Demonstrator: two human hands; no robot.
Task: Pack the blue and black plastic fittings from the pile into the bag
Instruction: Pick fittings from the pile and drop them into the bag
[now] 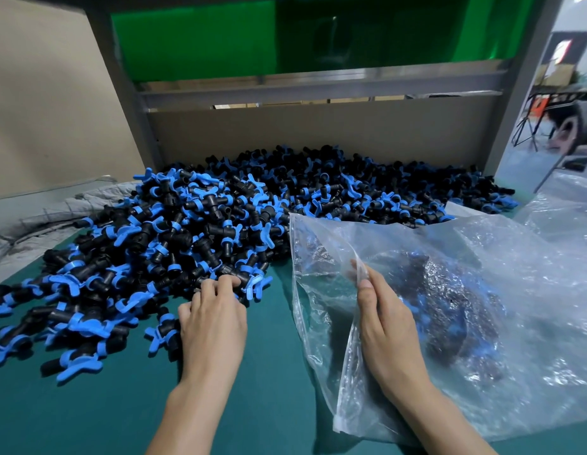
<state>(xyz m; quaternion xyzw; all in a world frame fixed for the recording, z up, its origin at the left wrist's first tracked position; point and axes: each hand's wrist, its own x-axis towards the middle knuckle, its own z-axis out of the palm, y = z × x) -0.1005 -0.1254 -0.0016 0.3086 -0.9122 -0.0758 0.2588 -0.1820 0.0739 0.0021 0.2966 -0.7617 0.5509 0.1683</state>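
Here, left hand (pixel 213 323) fingers (pixel 224 284) curled round fittings (pixel 187 224), right hand (pixel 390 330) pinching bag (pixel 482 251) edge.

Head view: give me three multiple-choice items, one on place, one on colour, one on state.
1. The bag lies where from the pile of fittings? A) to its left B) to its right C) under it
2. The table mat is: A) red B) white C) teal
3. The right hand: A) pinches the bag's edge B) lies flat on the mat C) holds a fitting

Answers: 1 B, the bag spreads right of the pile. 2 C, teal shows around both forearms. 3 A, the thumb presses the plastic at the bag's opening.
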